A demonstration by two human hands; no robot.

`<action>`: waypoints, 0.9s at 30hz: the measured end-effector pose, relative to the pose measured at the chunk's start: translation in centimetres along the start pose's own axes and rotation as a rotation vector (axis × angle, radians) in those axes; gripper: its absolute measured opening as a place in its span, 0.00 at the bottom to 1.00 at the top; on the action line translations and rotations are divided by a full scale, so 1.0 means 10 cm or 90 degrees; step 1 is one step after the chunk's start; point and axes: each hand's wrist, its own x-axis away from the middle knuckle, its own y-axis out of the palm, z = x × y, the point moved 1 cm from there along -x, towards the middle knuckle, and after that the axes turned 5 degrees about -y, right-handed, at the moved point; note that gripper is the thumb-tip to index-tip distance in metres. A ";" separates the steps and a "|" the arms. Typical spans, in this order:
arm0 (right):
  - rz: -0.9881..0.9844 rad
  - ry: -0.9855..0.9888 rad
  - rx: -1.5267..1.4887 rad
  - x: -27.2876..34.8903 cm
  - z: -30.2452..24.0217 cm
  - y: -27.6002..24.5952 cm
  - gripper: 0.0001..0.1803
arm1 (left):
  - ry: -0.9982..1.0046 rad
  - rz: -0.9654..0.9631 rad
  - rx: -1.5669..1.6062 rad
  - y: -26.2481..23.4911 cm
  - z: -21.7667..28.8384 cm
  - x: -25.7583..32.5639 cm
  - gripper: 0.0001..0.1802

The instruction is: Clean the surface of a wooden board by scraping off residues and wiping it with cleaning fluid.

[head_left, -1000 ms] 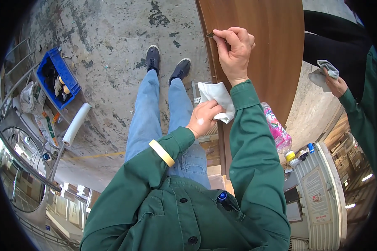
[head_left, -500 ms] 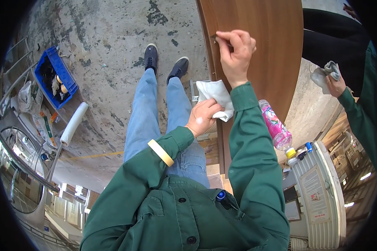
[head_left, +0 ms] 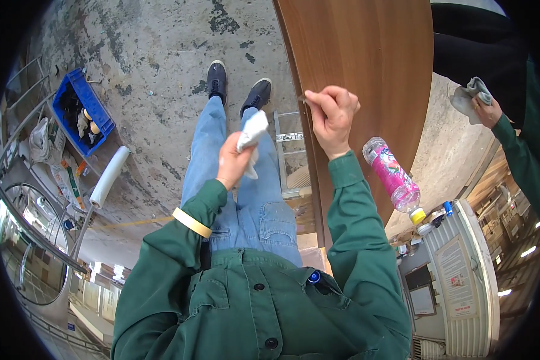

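— Head view: what have you got in each hand?

— Your left hand (head_left: 233,163) is clenched round a crumpled white cloth (head_left: 250,137), held over your jeans and well clear of the wooden panel (head_left: 366,66). Your right hand (head_left: 332,114) is closed in a fist at the panel's left edge, pinching a small thin tool (head_left: 303,99) — too small to tell what kind.

— What could go wrong?

— I'd judge the tip could skid along that edge and score the veneer; the face is smooth, brown and grained, and a slip under hard pressure would show. The pink plastic bottle (head_left: 393,180) lying on the panel by your forearm is round and could roll off if your sleeve knocks it.

— Anything else around?

— Rough stained concrete floor (head_left: 144,66), a blue plastic crate (head_left: 84,117), a white paint roller (head_left: 109,177), and another person's hand (head_left: 488,109) holding a grey rag (head_left: 469,95) at the far side.
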 end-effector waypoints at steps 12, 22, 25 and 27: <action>0.119 -0.020 -0.009 -0.73 0.10 0.27 0.07 | -0.011 0.127 0.208 -0.33 0.41 -0.65 0.19; 0.017 0.028 -0.025 0.57 -0.03 -0.17 0.10 | 0.228 0.131 0.135 -0.50 1.52 -1.30 0.20; -0.016 0.046 -0.030 0.82 -0.06 -0.32 0.10 | 0.356 0.054 0.099 -0.27 1.93 -1.54 0.19; -0.047 0.069 -0.034 0.89 -0.05 -0.42 0.10 | 0.435 0.005 0.063 0.07 2.14 -1.64 0.15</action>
